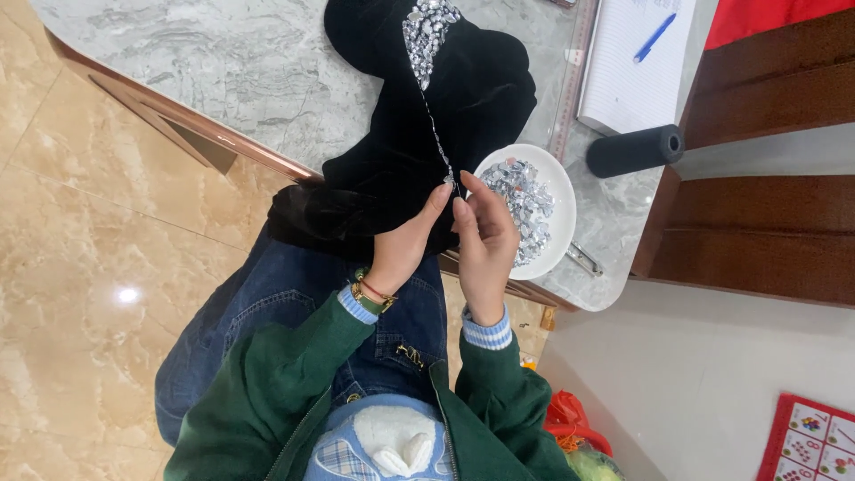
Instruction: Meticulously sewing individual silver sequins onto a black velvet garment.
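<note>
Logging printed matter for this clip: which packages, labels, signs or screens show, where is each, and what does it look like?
Lined notepad: top right of the marble table, white rectangular pages, blue pen lying on it.
Printed card or chart: bottom right corner on the floor side, rectangular, red border, white cells with small coloured pictures.
No screens, signs or packages show.

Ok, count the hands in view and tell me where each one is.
2. The left hand pinches the black velvet garment at its rhinestone trim. The right hand is beside it, in front of the white plate of rhinestones. No others show.
</note>
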